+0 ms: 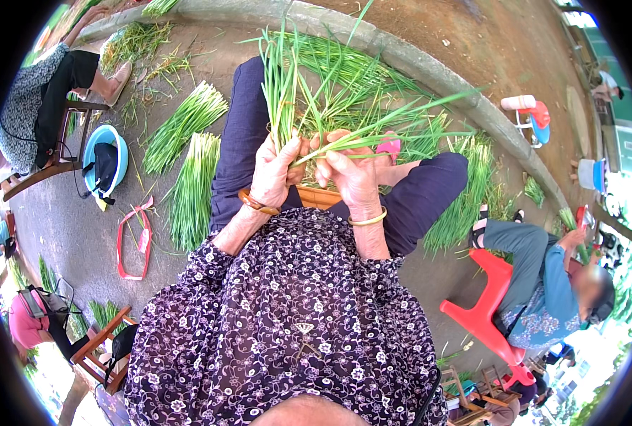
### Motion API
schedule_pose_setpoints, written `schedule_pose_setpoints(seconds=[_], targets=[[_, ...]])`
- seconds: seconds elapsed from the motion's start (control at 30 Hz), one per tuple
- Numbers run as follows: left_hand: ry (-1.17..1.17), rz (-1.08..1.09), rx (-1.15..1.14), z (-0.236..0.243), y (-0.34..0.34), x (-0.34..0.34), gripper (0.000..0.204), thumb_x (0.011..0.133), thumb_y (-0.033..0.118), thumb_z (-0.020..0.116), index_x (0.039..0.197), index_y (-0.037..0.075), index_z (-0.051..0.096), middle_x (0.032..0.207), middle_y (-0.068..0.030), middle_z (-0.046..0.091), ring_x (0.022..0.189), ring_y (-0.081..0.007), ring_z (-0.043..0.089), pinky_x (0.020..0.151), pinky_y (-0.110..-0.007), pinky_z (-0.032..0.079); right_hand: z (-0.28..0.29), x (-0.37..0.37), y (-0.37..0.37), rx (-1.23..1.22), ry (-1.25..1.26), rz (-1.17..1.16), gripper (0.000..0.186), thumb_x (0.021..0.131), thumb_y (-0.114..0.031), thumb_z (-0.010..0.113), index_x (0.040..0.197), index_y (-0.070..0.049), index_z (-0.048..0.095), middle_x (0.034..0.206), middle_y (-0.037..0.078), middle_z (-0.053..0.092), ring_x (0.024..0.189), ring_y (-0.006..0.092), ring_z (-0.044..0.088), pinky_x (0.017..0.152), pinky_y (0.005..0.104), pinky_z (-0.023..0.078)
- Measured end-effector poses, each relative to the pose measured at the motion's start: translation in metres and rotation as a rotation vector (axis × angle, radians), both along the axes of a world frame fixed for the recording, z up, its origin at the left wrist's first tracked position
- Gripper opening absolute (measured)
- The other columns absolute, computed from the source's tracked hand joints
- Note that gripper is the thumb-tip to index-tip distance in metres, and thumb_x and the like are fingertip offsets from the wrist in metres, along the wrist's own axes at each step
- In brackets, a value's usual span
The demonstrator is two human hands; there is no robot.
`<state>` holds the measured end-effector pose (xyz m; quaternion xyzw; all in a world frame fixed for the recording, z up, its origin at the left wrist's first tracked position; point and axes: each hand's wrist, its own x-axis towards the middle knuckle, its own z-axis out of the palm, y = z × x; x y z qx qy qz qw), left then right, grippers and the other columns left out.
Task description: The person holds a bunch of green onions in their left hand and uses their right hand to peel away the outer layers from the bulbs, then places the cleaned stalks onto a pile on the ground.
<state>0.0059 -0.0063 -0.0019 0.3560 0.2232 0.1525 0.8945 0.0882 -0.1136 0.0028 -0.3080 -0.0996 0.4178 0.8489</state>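
Observation:
My left hand [277,174] is closed around a bunch of green chives [279,96], whose leaves point away from me. Close beside it, my right hand [355,183] pinches a few loose chives [394,126] between thumb and fingers. Those leaves slant out to the right, and their pale ends reach toward the left hand. Both hands are held above my lap, between my spread knees. Past them, a loose heap of chives [355,74] lies on the ground. Two neater bundles of chives, an upper one [186,126] and a lower one [193,190], lie left of my left leg.
A light blue basin [88,150] holding a black bag stands at the left, near a seated person [35,106]. A red strap loop [122,248] lies on the pavement. On the right, another person [536,277] sits by a red plastic stool [490,291]. A curb [429,67] curves behind the heap.

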Motion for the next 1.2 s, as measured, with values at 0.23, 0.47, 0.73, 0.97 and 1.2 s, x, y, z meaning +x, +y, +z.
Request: schedule_pose_setpoints(seconds=[0.23, 0.47, 0.73, 0.97, 1.2], targets=[[0.073, -0.163, 0.039, 0.012, 0.007, -0.006, 0.018, 0.081, 0.017, 0.054, 0.094, 0.006, 0.047, 0.068, 0.0013, 0.049, 0.041, -0.0006, 0.031, 0.034, -0.015, 0.021, 0.001, 0.018, -0.019, 0.102, -0.174, 0.212, 0.026, 0.072, -0.001, 0.057, 0.097, 0.001, 0.052, 0.080, 0.011, 0.054, 0.049, 0.0079, 0.045, 0.039, 0.0184, 0.036], [0.105, -0.061, 0.005, -0.005, 0.045, -0.017, 0.016, 0.077, 0.011, 0.058, 0.089, 0.006, 0.049, 0.071, -0.0030, 0.053, 0.040, -0.0009, 0.032, 0.032, -0.015, 0.022, 0.002, 0.077, -0.068, 0.620, 0.139, -0.285, 0.018, 0.075, -0.009, 0.055, 0.090, -0.002, 0.050, 0.095, 0.009, 0.047, 0.044, 0.0059, 0.037, 0.034, 0.0192, 0.030], [0.004, 0.073, -0.073, -0.013, 0.061, -0.014, 0.013, 0.083, 0.013, 0.050, 0.091, 0.003, 0.050, 0.074, -0.0039, 0.052, 0.041, -0.0012, 0.031, 0.032, -0.015, 0.021, 0.044, 0.107, -0.171, 1.128, 0.077, -0.653, 0.010, 0.073, -0.006, 0.056, 0.076, -0.004, 0.047, 0.078, 0.003, 0.050, 0.047, 0.0074, 0.042, 0.034, 0.0201, 0.030], [-0.037, 0.052, -0.216, 0.007, 0.052, 0.006, 0.011, 0.084, 0.011, 0.049, 0.092, 0.004, 0.048, 0.073, -0.0027, 0.050, 0.042, -0.0018, 0.032, 0.034, -0.015, 0.023, 0.038, 0.075, -0.140, 0.685, -0.280, -0.244, 0.015, 0.081, -0.019, 0.047, 0.080, -0.006, 0.053, 0.072, 0.004, 0.055, 0.056, 0.0170, 0.050, 0.043, 0.0316, 0.041], [-0.082, 0.005, -0.237, 0.022, 0.034, 0.020, 0.022, 0.084, 0.013, 0.048, 0.106, 0.006, 0.046, 0.073, 0.0007, 0.047, 0.044, -0.0019, 0.030, 0.035, -0.014, 0.023, 0.029, 0.008, -0.032, -0.320, -0.374, 0.299, 0.025, 0.081, -0.018, 0.052, 0.092, 0.005, 0.054, 0.069, 0.007, 0.055, 0.048, 0.0103, 0.047, 0.044, 0.0212, 0.039]])
